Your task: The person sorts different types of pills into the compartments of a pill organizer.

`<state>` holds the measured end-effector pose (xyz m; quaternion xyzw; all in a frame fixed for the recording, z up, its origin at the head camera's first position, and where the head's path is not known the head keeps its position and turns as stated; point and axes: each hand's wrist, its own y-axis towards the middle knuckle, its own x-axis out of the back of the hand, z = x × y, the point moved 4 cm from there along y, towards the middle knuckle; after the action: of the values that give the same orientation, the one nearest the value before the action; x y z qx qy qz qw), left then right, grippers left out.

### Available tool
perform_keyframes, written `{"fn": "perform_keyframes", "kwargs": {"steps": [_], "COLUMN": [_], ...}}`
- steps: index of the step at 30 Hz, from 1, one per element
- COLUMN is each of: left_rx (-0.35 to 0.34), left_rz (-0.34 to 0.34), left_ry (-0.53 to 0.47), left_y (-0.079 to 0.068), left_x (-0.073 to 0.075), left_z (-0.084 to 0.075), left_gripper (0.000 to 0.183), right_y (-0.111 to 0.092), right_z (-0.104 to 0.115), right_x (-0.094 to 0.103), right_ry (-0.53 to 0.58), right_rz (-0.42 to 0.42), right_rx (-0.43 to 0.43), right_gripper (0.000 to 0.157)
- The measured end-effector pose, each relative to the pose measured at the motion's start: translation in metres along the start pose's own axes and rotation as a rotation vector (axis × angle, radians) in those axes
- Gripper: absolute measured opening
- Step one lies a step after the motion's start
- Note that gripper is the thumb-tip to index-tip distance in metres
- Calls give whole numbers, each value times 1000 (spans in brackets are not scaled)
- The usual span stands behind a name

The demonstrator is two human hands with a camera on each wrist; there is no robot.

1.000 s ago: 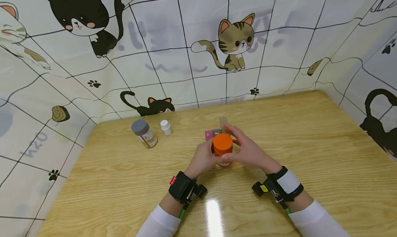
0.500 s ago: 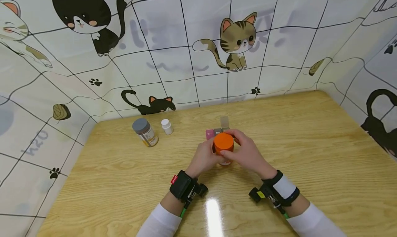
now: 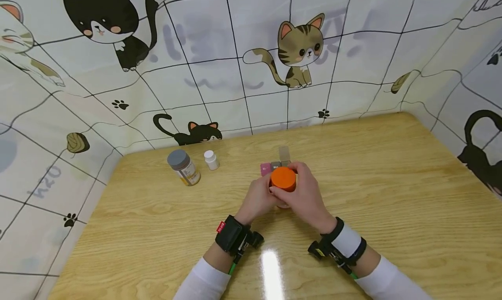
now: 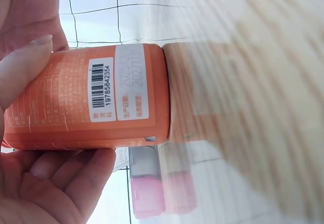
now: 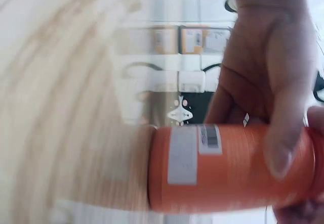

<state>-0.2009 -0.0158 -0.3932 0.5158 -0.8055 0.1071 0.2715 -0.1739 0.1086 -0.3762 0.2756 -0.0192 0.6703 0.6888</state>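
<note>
An orange bottle with an orange lid (image 3: pixel 283 179) stands upright on the wooden table (image 3: pixel 157 230), its base right at the tabletop in the left wrist view. My left hand (image 3: pixel 256 200) wraps the bottle's body (image 4: pixel 76 97), thumb on one side and fingers curled on the other. My right hand (image 3: pixel 303 195) grips the lid from the right, thumb across the near side and index finger at the far side. Just behind the bottle, partly hidden, lies a small pill box (image 3: pixel 266 168) with pink and grey compartments and one clear flap (image 3: pixel 284 153) raised.
Back left on the table stand a grey-lidded jar (image 3: pixel 183 168) and a small white bottle (image 3: pixel 211 160). A white cat-print sheet (image 3: pixel 259 108) hangs along the back and both sides of the table.
My right hand has closed in on the lid and turned, its thumb sweeping left along the near side while the wrist shifts left. My left hand stays on the bottle.
</note>
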Motion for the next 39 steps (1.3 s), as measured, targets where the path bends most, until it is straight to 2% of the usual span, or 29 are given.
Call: {"fn": "perform_keyframes", "kwargs": {"steps": [4, 6, 8, 10, 12, 15, 17, 20, 23, 26, 28, 30, 33, 36, 39], "left_rx": [-6, -20, -26, -33, -29, -23, -11, -11, -27, -41, -38, -35, -30, -22, -9], "left_rz": [12, 12, 6, 0, -9, -10, -2, 9, 17, 26, 27, 18, 3, 2, 14], "left_ry": [-11, 6, 27, 45, 55, 44, 29, 6, 9, 18, 24, 31, 36, 28, 6], "left_y": [1, 1, 0, 1, 1, 1, 1, 1, 0, 0, 0, 0, 0, 1, 0], "left_x": [-1, 0, 1, 1, 2, 2, 2, 1, 1, -1, -2, -1, -1, -1, -2], "left_z": [-1, -1, -2, -2, -2, -1, -1, 0, 0, 0, 1, 0, 0, -1, 0], "left_gripper": [47, 44, 41, 38, 37, 41, 46, 48, 47, 47, 47, 43, 41, 44, 48], "right_y": [6, 8, 7, 6, 3, 0, -1, 3, 9, 12, 11, 9, 5, 0, -1], "right_z": [-9, -13, -13, -10, -5, 0, 0, -6, -16, -25, -26, -23, -13, -5, -3], "right_x": [8, 10, 9, 6, 3, 0, 0, 3, 7, 8, 8, 8, 8, 7, 7], "right_ry": [116, 177, 195, 145, 85, 33, 42, 90, 228, 343, 348, 270, 92, -19, -38], "right_rz": [160, 246, 284, 249, 157, 17, -12, 62, 211, 333, 352, 295, 122, -24, -42], "right_rx": [56, 61, 49, 45, 32, 3, 1, 30, 49, 52, 57, 78, 103, 104, 100], "right_gripper": [51, 59, 69, 79, 83, 71, 62, 54, 51, 55, 62, 70, 76, 65, 54]}}
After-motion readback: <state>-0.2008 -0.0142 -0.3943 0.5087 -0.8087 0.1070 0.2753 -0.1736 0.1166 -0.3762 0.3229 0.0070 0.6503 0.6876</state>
